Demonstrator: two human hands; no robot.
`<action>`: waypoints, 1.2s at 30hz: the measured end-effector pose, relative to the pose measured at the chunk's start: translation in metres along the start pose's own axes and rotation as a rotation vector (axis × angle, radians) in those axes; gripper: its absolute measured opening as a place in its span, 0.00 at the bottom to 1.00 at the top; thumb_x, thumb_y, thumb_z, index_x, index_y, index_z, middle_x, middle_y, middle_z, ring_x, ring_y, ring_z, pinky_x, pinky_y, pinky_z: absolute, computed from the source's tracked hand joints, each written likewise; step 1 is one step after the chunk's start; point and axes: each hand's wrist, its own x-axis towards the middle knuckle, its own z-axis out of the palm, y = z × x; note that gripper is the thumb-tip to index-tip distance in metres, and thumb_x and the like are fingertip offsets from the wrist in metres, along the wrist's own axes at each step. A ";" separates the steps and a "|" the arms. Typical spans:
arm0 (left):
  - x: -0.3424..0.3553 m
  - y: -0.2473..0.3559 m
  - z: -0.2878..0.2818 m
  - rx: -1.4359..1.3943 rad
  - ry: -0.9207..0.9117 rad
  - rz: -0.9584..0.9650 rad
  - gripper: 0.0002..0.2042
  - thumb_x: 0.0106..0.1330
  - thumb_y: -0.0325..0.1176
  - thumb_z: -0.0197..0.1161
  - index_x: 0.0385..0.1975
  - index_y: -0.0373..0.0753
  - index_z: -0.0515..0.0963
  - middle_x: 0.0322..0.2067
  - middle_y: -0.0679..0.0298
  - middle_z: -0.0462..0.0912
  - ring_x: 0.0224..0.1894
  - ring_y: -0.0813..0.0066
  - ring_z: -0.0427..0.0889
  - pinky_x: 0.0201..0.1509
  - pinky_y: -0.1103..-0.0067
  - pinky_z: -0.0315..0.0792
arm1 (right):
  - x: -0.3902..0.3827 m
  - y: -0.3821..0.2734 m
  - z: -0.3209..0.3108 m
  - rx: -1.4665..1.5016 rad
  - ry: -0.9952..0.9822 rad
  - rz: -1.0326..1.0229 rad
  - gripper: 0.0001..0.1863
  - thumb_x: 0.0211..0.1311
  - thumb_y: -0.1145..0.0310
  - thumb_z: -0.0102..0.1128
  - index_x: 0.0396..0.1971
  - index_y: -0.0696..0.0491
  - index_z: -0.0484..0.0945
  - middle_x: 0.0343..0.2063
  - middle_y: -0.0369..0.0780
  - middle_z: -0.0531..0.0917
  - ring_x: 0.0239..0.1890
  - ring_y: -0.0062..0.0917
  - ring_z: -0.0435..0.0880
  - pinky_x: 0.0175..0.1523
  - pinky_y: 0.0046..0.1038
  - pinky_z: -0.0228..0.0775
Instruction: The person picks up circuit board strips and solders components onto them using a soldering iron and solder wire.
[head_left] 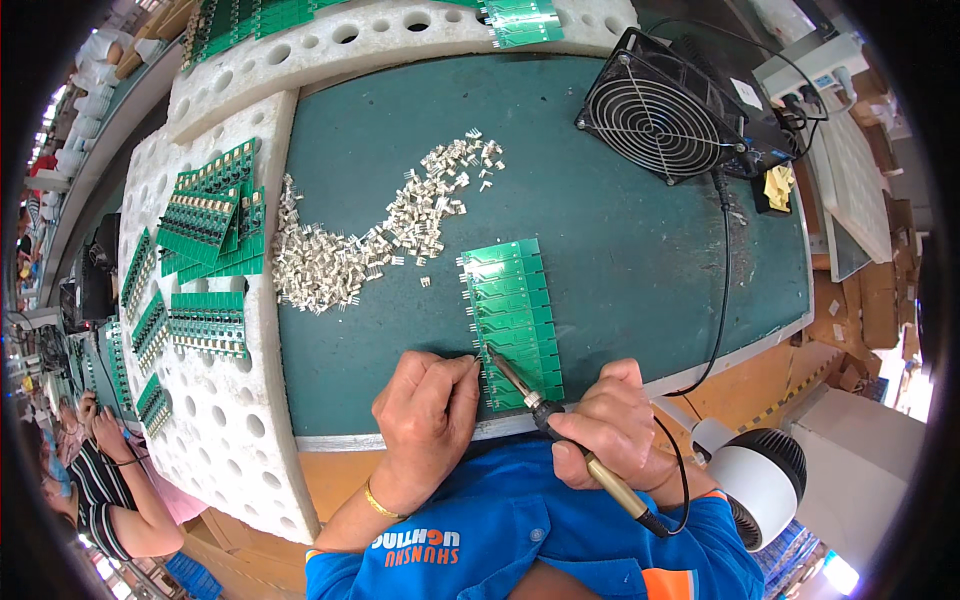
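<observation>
While lettering (440, 538) crosses the shirt (500, 500), the right hand (612, 430) grips a soldering iron (543, 410), the left hand's (425, 405) grip unclear

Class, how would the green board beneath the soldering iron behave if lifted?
The green board likely stays stiff, since it lies flat. Being thin, it is probably light. Its notched right edge might make it break if bent.

Soldering iron (543, 409) and circuit boards (515, 318) show a workshop.
</observation>
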 end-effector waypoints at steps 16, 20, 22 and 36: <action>0.000 -0.001 -0.001 -0.024 0.000 -0.020 0.06 0.56 0.19 0.71 0.31 0.34 0.82 0.25 0.61 0.76 0.21 0.75 0.74 0.22 0.80 0.68 | -0.001 0.000 0.003 -0.037 0.044 -0.035 0.10 0.51 0.67 0.68 0.33 0.52 0.81 0.16 0.30 0.75 0.18 0.23 0.73 0.34 0.29 0.61; -0.001 0.001 -0.004 -0.034 0.014 -0.043 0.05 0.58 0.19 0.69 0.31 0.35 0.80 0.26 0.60 0.76 0.23 0.75 0.75 0.24 0.79 0.68 | -0.003 0.000 0.000 -0.049 0.067 -0.033 0.09 0.52 0.66 0.68 0.33 0.52 0.81 0.16 0.30 0.75 0.18 0.23 0.73 0.33 0.29 0.61; 0.000 0.001 -0.006 -0.014 -0.003 -0.061 0.05 0.60 0.20 0.68 0.31 0.34 0.78 0.26 0.61 0.75 0.24 0.74 0.75 0.26 0.79 0.69 | -0.004 0.001 0.000 -0.056 0.083 -0.034 0.09 0.53 0.66 0.67 0.33 0.52 0.81 0.16 0.30 0.75 0.18 0.22 0.73 0.33 0.29 0.61; 0.000 -0.003 -0.016 -0.130 -0.023 -0.089 0.01 0.66 0.22 0.61 0.33 0.34 0.76 0.27 0.60 0.74 0.26 0.70 0.73 0.29 0.78 0.67 | -0.003 0.005 0.001 0.015 0.109 0.007 0.08 0.53 0.67 0.67 0.33 0.53 0.81 0.18 0.31 0.76 0.19 0.23 0.74 0.35 0.30 0.63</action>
